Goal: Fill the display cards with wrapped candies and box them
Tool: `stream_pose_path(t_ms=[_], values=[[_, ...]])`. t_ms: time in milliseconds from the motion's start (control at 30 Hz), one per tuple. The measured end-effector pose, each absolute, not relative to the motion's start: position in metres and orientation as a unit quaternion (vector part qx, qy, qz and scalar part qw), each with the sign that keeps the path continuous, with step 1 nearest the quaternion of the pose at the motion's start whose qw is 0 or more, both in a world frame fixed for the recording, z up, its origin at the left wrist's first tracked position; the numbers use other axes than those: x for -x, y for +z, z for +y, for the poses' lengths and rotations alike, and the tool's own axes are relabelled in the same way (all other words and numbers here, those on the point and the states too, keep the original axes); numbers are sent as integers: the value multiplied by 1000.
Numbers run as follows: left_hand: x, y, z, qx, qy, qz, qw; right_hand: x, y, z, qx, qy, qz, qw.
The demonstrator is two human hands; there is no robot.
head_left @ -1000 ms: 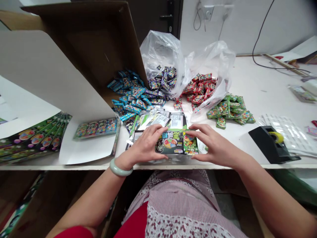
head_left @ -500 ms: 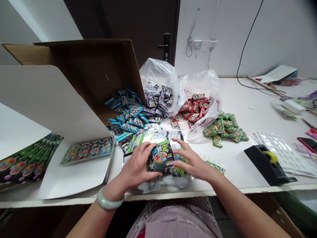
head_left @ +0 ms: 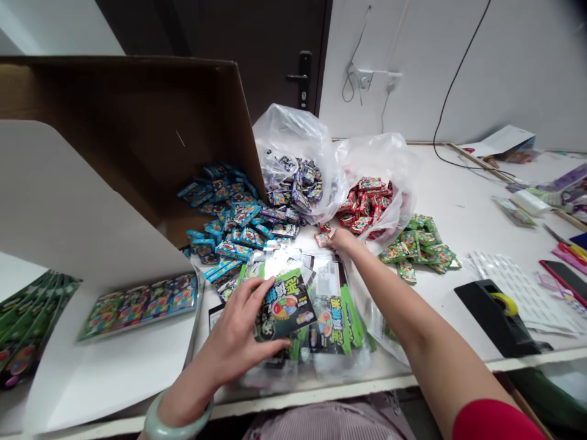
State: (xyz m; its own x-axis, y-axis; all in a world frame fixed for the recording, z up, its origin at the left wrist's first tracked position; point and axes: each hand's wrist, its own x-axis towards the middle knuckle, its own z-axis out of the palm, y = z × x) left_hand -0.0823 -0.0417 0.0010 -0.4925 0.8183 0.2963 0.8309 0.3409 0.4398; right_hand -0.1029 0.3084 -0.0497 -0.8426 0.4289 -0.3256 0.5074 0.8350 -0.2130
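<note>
Two hands were at work on the desk (head_left: 458, 183). My left hand (head_left: 233, 342) held a black-and-green card (head_left: 287, 305) in a curled pinch, above a pile of plastic-wrapped cards (head_left: 330, 342) at six o'clock. My right hand (head_left: 343, 240) reached toward twelve o'clock, its fingertips at a small red packet (head_left: 323, 239); I could not tell whether they had closed on it. Red packets (head_left: 364, 211) filled a clear bag just beyond, green packets (head_left: 415, 247) lay at one o'clock, and blue packets (head_left: 224, 211) lay at eleven. A light, steady pinch suited the slick card best.

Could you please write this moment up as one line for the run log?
left hand: holds black-green printed card | right hand: reaches red packet
</note>
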Motion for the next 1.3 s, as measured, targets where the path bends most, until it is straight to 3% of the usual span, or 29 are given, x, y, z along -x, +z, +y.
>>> stream_pose_path(t_ms=[133,467,667,800,867,933,1133,1300], values=[[88,-2,-39,496,-285,-820,-2,95,-50,326,-288,-198,925,147],[78,2,-31,492,-278,-825,12,123,-47,304,-330,-300,894,52],[82,0,-40,471,-283,-835,37,70,-22,333,-295,-438,843,-100],[82,-2,-37,482,-290,-825,50,13,-14,320,-173,-691,680,-175],[80,-1,-37,485,-293,-822,56,-10,-17,306,-119,-813,555,-132],[78,0,-38,487,-293,-820,60,-27,-21,292,-120,-857,495,-74],[69,2,-46,489,-286,-822,53,-44,-29,271,-196,-827,518,-98],[66,-2,-42,488,-282,-824,50,-40,-49,257,-202,-637,732,-135]])
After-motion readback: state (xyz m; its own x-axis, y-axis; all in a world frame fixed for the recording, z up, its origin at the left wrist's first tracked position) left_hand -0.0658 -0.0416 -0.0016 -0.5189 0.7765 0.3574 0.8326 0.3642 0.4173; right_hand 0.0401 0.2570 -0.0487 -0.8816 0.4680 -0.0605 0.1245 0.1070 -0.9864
